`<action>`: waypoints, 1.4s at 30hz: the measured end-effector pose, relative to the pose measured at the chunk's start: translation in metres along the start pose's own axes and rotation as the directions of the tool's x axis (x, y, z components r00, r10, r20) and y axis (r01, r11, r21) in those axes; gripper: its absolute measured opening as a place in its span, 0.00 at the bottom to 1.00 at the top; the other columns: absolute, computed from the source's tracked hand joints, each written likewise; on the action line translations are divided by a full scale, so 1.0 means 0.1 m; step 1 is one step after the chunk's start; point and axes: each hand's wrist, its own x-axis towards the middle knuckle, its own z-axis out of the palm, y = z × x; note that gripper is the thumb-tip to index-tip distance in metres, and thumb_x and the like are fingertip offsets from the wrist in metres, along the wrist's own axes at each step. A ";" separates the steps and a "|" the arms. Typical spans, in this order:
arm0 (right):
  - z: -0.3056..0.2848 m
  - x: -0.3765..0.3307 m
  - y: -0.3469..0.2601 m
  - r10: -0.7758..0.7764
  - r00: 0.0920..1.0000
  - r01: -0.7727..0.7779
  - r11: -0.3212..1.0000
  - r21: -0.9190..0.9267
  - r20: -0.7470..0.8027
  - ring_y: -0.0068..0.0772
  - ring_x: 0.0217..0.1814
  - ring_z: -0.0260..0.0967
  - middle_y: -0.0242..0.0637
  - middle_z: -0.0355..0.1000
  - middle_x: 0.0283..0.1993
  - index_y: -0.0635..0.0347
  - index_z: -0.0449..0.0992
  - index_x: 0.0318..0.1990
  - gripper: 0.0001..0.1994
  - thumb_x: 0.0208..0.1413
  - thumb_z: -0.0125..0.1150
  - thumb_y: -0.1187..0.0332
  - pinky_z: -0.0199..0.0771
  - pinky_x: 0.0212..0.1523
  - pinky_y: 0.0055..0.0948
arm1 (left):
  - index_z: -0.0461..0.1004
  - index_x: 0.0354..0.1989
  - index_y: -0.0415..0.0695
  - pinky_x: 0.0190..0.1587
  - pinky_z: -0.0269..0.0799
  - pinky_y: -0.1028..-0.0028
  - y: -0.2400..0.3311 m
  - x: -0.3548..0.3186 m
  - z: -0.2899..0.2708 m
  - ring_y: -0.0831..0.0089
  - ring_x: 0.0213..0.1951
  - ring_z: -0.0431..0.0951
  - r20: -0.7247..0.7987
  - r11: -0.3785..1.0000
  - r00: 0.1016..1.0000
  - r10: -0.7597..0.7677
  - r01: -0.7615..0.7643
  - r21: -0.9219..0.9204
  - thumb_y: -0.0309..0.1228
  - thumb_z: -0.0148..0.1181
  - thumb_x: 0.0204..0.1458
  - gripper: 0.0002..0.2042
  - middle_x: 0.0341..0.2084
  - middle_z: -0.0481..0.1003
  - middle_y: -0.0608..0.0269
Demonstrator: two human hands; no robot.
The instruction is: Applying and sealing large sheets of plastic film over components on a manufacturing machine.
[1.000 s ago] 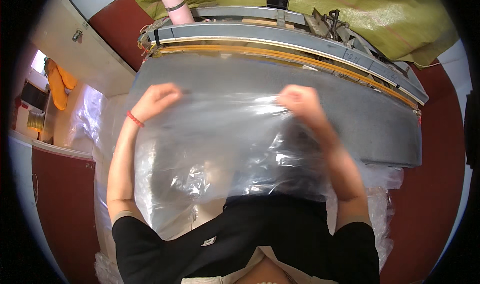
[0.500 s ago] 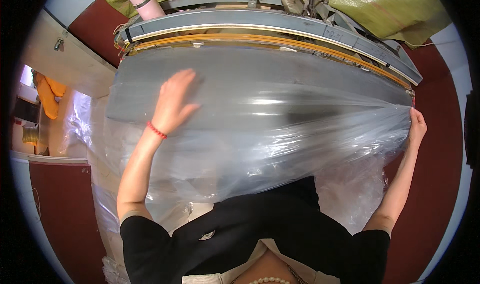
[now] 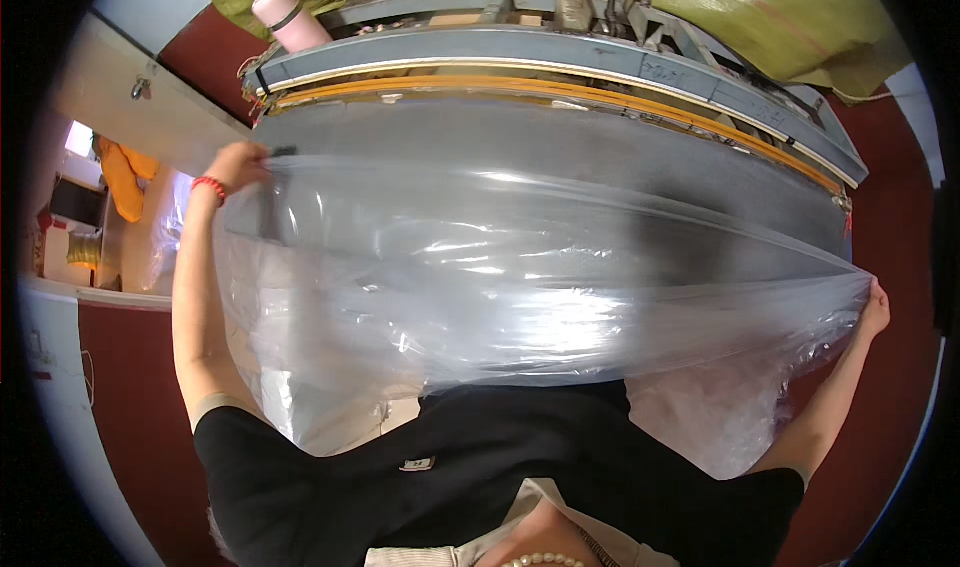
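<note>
Since half a second ago, I am spreading both arms wider: left hand (image 3: pixel 238 164) and right hand (image 3: pixel 874 309) are each pinching the clear plastic sheet (image 3: pixel 520 277), stretching it taut across mid-frame over the grey counter (image 3: pixel 560 147).

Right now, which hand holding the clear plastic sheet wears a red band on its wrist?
The left hand, gripping the plastic sheet at its far-left corner; the right hand has a bare wrist.
</note>
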 end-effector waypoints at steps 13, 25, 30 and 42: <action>1.00 -0.38 -0.20 0.123 0.988 -0.124 0.992 -0.005 -0.088 0.29 0.34 0.71 0.34 0.74 0.30 0.54 0.78 0.30 0.15 0.36 0.62 0.55 0.67 0.37 0.27 | 0.61 0.51 0.34 0.56 0.54 0.66 -0.72 0.32 1.44 0.55 0.54 0.60 -0.436 0.908 0.797 -0.417 0.388 -0.159 0.46 0.46 0.51 0.27 0.51 0.60 0.42; 0.73 -0.52 -0.27 0.032 0.975 -0.008 0.994 0.111 -0.221 0.32 0.28 0.71 0.36 0.73 0.26 0.57 0.77 0.27 0.12 0.38 0.62 0.58 0.67 0.32 0.28 | 0.74 0.34 0.40 0.34 0.67 0.78 5.99 1.09 -0.23 0.79 0.30 0.72 -0.141 0.354 0.721 0.678 -0.489 -0.797 0.31 0.54 0.48 0.09 0.26 0.75 0.61; 0.72 -0.56 -0.49 0.147 0.977 -0.135 0.987 0.085 -0.157 0.34 0.30 0.71 0.38 0.73 0.27 0.56 0.76 0.28 0.12 0.39 0.62 0.58 0.67 0.33 0.29 | 0.72 0.28 0.39 0.30 0.68 0.76 7.29 1.11 0.02 0.74 0.25 0.72 -0.246 0.407 0.617 0.747 -0.718 -0.565 0.30 0.55 0.46 0.07 0.22 0.74 0.63; 0.78 -0.56 -0.28 -0.009 0.994 0.018 0.996 0.086 -0.107 0.27 0.31 0.70 0.35 0.74 0.28 0.57 0.77 0.28 0.08 0.41 0.61 0.64 0.67 0.36 0.27 | 0.67 0.28 0.38 0.23 0.66 0.80 4.78 -0.15 0.10 0.79 0.21 0.69 0.394 0.383 0.237 0.888 0.095 -0.919 0.15 0.43 0.43 0.07 0.20 0.68 0.65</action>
